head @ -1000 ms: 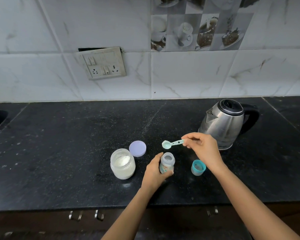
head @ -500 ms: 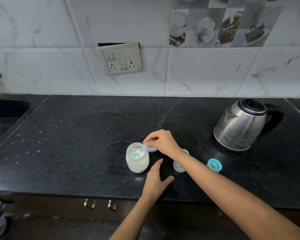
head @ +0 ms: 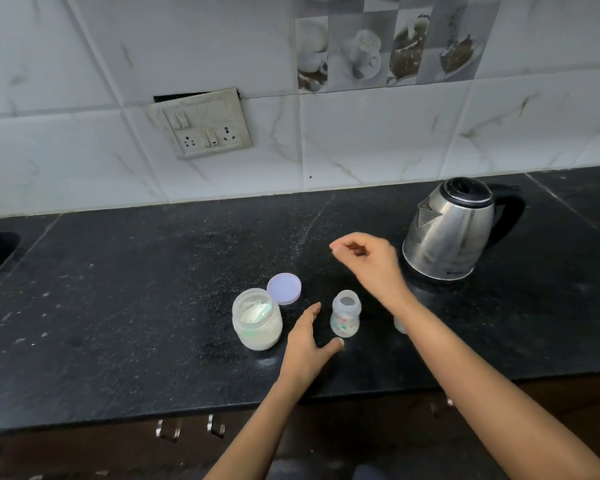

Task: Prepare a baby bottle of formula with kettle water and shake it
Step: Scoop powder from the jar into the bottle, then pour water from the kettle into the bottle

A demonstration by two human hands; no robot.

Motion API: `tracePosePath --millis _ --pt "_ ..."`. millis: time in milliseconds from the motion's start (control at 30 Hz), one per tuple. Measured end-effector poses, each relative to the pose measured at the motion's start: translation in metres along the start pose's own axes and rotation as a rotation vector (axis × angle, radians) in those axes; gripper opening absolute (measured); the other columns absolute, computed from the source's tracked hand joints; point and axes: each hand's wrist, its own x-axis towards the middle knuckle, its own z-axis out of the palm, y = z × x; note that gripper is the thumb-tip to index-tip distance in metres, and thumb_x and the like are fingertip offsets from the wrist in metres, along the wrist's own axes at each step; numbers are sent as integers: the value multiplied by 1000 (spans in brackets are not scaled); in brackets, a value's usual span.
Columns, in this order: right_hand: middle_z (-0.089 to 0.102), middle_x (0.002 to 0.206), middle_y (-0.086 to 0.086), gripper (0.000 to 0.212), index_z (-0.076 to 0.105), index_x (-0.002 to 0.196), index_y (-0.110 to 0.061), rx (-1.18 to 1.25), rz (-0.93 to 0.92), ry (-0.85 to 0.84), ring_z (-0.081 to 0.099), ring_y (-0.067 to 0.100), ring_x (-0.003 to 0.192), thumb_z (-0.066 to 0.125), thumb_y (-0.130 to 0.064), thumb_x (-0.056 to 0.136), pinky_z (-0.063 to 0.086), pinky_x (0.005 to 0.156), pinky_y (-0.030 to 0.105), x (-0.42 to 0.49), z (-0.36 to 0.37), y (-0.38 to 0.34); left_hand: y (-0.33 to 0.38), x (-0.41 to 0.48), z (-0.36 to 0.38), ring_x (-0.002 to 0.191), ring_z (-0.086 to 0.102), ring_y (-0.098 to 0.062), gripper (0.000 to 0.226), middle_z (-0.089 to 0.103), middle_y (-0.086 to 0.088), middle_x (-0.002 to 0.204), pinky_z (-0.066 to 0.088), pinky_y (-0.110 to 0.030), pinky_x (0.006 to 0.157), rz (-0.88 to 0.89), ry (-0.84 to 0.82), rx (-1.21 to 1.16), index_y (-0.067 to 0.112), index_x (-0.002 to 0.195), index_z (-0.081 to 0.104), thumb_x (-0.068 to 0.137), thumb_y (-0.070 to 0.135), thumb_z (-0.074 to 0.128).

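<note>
Change since half a second ago: right hand (head: 369, 261) has left the formula jar (head: 257, 318) and risen toward the kettle (head: 451, 230); the scoop (head: 258, 311) now lies inside the jar.
Right hand: raised above the worktop (head: 118, 306), fingers loosely curled, holding nothing, just left of the kettle.
Left hand: (head: 307, 344) open, fingers spread, palm low over the worktop between jar and baby bottle (head: 345, 313); thumb tip just beside the bottle's base, contact not discernible.
Baby bottle: upright, uncapped, mouth open, near the worktop's front edge, right of the jar.
Formula jar: clear, open, white powder inside, pale green scoop resting on the powder.
Jar lid: (head: 284, 288) lilac disc, flat on the worktop just behind and to the right of the jar.
Bottle cap: (head: 400, 326) pale, mostly hidden behind the right forearm, right of the bottle.
Kettle: stainless steel, black lid and handle, upright at the worktop's right rear, spout facing left.
Wall: marbled white tiles with a switch-and-socket plate (head: 205, 126) above the worktop.
</note>
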Motion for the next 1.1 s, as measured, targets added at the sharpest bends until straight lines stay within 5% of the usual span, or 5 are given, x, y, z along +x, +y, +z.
tracePosePath --millis 300,400,667,833,1100 --pt "60 106 3 15 67 100 -13 -153 10 525 61 14 89 66 -19 87 49 79 14 47 -148 55 18 18 30 116 53 -2 77 57 16 126 44 -24 100 -36 2 -110 31 132 44 66 29 83" --pt "54 112 3 35 63 110 -9 -289 11 617 57 25 103 63 -33 85 49 90 34 55 -185 86 19 20 39 114 55 -4 79 57 15 125 45 -28 100 -65 41 -129 31 132 43 65 27 84" --pt "40 141 10 68 41 140 -14 -343 259 315 37 25 131 61 -52 87 33 108 37 74 -245 132 25 23 52 102 59 4 54 64 18 109 47 -18 88 -82 184 -162 36 114 53 71 21 82" --pt "45 120 1 52 54 123 -18 -355 279 157 44 18 112 65 -51 84 35 98 32 86 -270 131 29 26 56 100 58 7 55 64 20 108 44 -15 85 -115 209 -177 39 113 53 70 20 83" --pt "67 80 -5 9 66 90 -22 -43 211 220 62 8 74 72 -21 84 46 71 26 37 -271 136 32 31 60 103 59 2 54 64 20 109 45 -18 87 -118 240 -174 40 115 53 72 22 81"
